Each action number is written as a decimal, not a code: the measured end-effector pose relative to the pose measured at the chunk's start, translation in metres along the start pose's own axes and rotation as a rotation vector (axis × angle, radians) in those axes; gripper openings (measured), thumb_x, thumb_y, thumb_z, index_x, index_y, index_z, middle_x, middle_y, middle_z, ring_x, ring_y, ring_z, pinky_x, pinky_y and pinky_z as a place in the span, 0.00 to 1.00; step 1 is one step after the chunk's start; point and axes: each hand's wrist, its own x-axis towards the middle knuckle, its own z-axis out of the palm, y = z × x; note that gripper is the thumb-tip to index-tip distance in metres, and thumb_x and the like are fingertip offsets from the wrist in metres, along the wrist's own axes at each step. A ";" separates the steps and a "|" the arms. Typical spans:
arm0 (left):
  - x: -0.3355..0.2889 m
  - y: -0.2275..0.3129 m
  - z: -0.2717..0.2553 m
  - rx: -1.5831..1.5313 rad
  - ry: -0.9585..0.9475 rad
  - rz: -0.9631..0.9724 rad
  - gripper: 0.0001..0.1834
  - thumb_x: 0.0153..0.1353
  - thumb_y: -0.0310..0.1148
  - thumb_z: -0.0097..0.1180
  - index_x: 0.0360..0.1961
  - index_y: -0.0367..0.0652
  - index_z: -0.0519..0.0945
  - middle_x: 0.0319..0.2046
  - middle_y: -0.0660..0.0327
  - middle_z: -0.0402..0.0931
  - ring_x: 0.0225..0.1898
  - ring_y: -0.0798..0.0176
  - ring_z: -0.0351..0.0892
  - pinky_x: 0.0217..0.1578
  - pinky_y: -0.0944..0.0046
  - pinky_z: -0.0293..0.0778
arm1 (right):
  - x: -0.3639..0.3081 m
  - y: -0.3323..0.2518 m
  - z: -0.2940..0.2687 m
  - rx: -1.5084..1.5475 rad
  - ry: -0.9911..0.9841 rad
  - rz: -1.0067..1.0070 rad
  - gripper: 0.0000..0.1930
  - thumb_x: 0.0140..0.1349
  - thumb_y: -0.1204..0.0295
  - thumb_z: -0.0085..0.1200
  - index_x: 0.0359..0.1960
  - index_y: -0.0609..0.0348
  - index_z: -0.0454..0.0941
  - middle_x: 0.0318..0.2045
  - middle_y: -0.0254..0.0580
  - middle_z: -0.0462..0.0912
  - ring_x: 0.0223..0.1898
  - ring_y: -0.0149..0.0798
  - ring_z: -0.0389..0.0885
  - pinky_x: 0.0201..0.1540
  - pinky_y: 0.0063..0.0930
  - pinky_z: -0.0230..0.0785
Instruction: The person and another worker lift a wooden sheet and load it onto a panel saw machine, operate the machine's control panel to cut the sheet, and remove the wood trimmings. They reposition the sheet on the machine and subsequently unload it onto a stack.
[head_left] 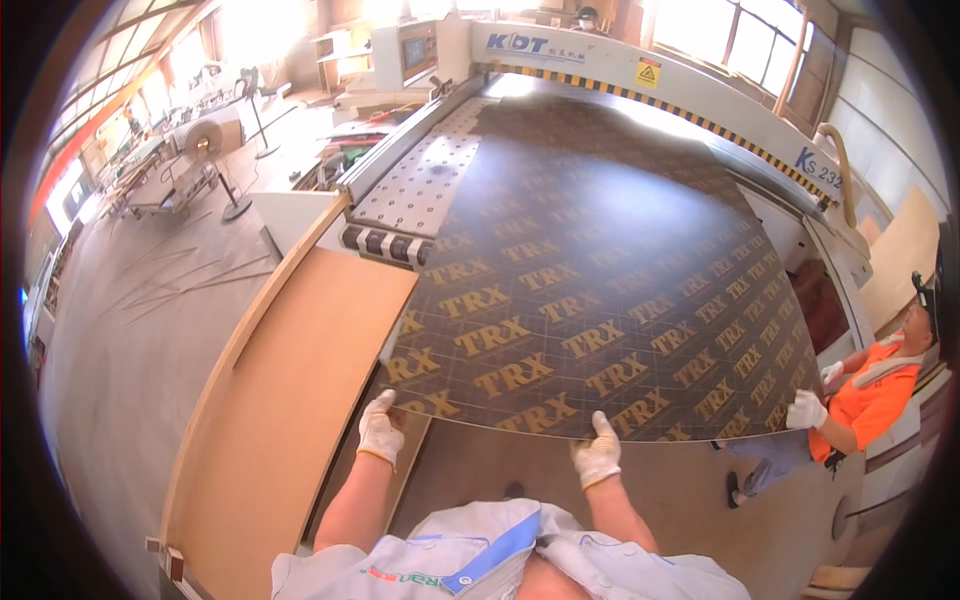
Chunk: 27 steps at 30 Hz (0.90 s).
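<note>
**Broad dark sheet (610,330) hangs on edge grips**

Working from a distance, I have the left hand (380,428) clasping the dark sheet at its near left corner, thumb on top, and the right hand (597,452) gripping the same edge farther along; the fingers beneath are hidden. The sheet stretches ahead of both hands over a pale machine bed (420,180), toward a striped beam (720,95). Well to the right hand's right, a co-worker's gloved hand (806,410) holds the near right corner.

The danger, as I judge it, is uneven support: should one corner dip out of time, the panel could twist and its smooth face slip from under the thumbs. The left corner's shallow hold looks likeliest to fail. A wooden board (320,330) left of the left hand could snag the side edge, and a lost grip could tip the near edge toward the floor (660,500) below the right hand.
</note>
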 end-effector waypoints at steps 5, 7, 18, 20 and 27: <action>-0.049 -0.118 0.041 -0.632 -0.354 -0.329 0.21 0.85 0.46 0.63 0.63 0.40 0.86 0.55 0.57 0.90 0.58 0.49 0.90 0.66 0.45 0.85 | -0.037 0.050 0.012 -0.076 -0.160 0.492 0.17 0.86 0.65 0.58 0.66 0.66 0.82 0.68 0.57 0.87 0.70 0.57 0.85 0.75 0.63 0.80; -0.068 -0.155 0.114 -0.461 -0.289 -0.364 0.21 0.83 0.40 0.64 0.69 0.41 0.83 0.72 0.55 0.84 0.70 0.48 0.83 0.76 0.43 0.77 | -0.036 0.043 -0.008 -0.148 -0.200 0.558 0.19 0.86 0.63 0.60 0.68 0.63 0.81 0.65 0.53 0.88 0.67 0.59 0.85 0.76 0.65 0.74; -0.072 -0.172 0.205 -0.142 0.238 -0.126 0.28 0.67 0.27 0.82 0.65 0.39 0.81 0.54 0.55 0.88 0.50 0.50 0.89 0.54 0.45 0.90 | 0.007 -0.249 -0.090 -0.078 0.028 -0.101 0.25 0.77 0.60 0.73 0.67 0.63 0.85 0.64 0.49 0.92 0.64 0.52 0.90 0.73 0.52 0.82; -0.070 -0.172 0.216 -0.190 0.193 -0.092 0.25 0.67 0.25 0.80 0.61 0.40 0.82 0.51 0.56 0.88 0.46 0.49 0.92 0.46 0.40 0.95 | 0.021 -0.255 -0.092 -0.096 0.080 -0.129 0.23 0.78 0.62 0.72 0.66 0.63 0.85 0.62 0.48 0.93 0.63 0.52 0.91 0.73 0.52 0.83; -0.070 -0.174 0.229 -0.163 0.280 -0.077 0.22 0.69 0.24 0.79 0.60 0.39 0.83 0.52 0.53 0.89 0.48 0.47 0.93 0.48 0.39 0.95 | 0.019 -0.264 -0.092 -0.203 0.084 -0.061 0.21 0.77 0.62 0.73 0.63 0.62 0.87 0.61 0.46 0.93 0.61 0.51 0.91 0.70 0.50 0.82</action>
